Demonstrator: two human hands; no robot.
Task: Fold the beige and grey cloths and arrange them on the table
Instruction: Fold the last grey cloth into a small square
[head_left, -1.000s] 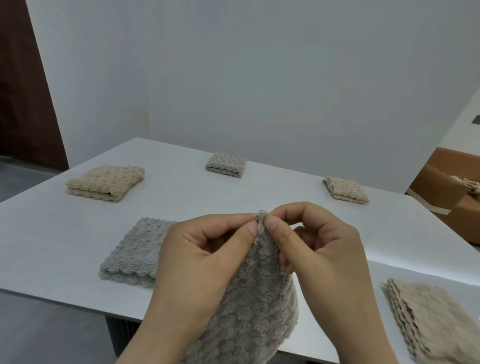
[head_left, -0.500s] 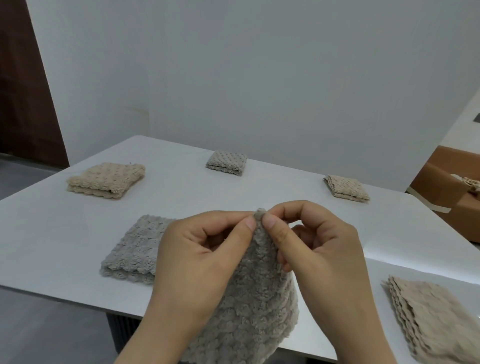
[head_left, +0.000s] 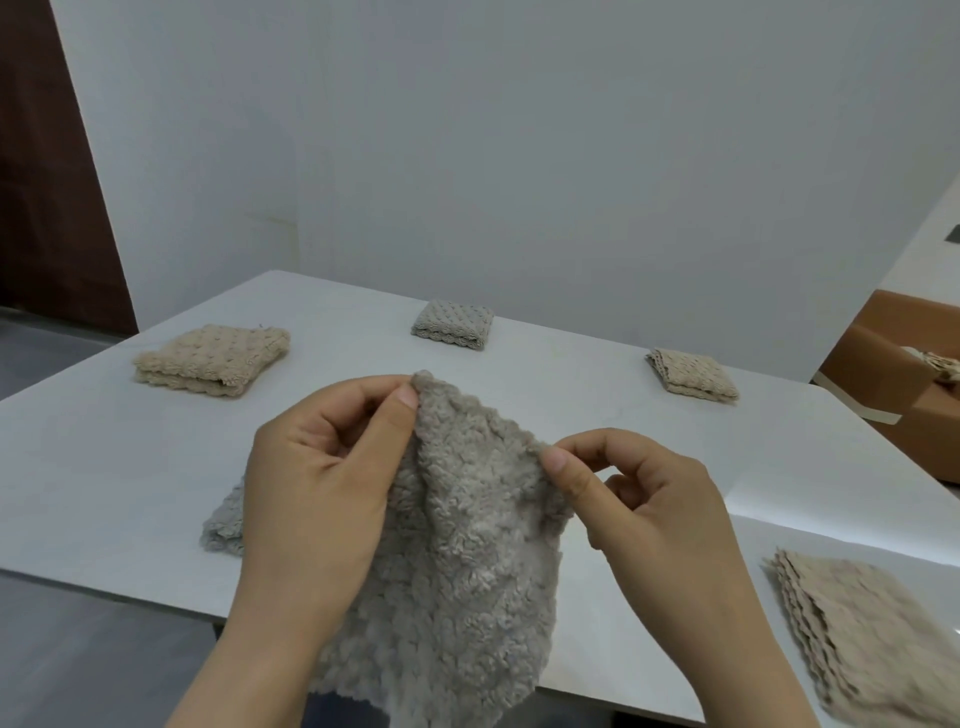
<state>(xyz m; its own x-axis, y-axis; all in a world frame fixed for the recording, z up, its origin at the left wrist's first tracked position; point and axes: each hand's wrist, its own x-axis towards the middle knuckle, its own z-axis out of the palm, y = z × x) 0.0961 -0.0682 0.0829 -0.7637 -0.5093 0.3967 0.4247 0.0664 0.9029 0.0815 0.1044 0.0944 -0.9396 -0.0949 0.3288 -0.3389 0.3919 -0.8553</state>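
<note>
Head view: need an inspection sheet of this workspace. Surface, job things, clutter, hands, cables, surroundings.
Surface: white table, flat.
Job's things: held grey cloth, unfolded, hanging past the near edge; back-left beige cloth, back grey cloth and back-right beige cloth, all folded; near-left grey cloth, partly hidden behind the left hand; beige stack near right.
Clutter: nothing seen.
Hands: left hand and right hand each pinch the held cloth's top edge, apart.
Cables: nothing seen.
Surroundings: white wall, dark door left, cardboard box right.
</note>
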